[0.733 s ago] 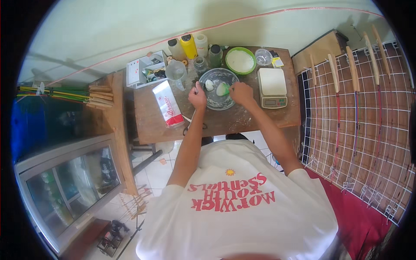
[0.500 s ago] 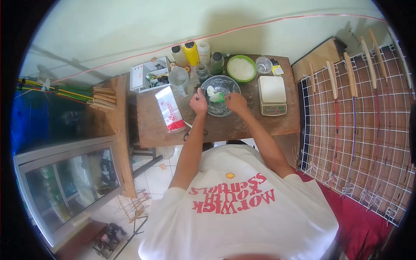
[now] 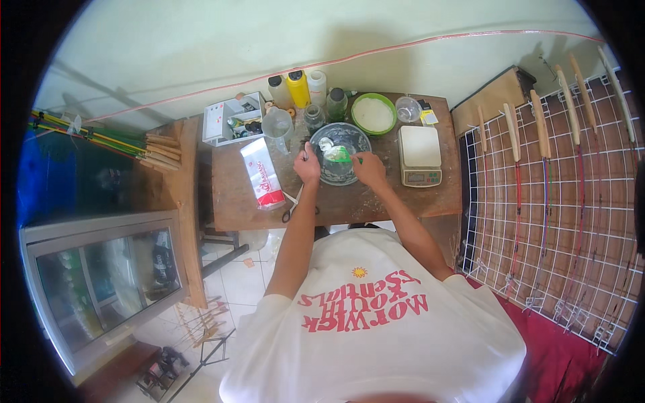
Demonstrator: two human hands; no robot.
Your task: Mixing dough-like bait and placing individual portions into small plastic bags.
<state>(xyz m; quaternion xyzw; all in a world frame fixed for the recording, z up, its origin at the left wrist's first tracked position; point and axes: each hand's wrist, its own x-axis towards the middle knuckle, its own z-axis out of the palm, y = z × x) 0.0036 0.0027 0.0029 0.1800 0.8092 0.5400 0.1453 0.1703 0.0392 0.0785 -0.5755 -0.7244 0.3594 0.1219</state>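
A wide grey bowl [image 3: 346, 177] stands near the middle of the table, its inside smeared with white. My left hand [image 3: 307, 166] is closed at the bowl's left rim, thumb uppermost. In my right hand [image 3: 369, 169], fingers wrapped round its handle, is a green spatula [image 3: 342, 158]. Its blade lies over the bowl and carries a thick white paste [image 3: 334, 153]. Another white lump [image 3: 326, 144] sits just beyond the blade, toward the bowl's far left.
Behind the bowl stand a glass jar [image 3: 314, 116], a yellow bottle [image 3: 298, 89] and a green basin [image 3: 373, 113] of white powder. A digital scale [image 3: 420, 154] is on the right. Leftward are a clear jug [image 3: 277, 125], a white-and-red packet [image 3: 262, 173], scissors [image 3: 291, 207] and a white box [image 3: 228, 121].
My right hand has come slightly nearer, and the spatula with its paste now shows more plainly. My left hand stays at the rim. The whole view has shifted a little.
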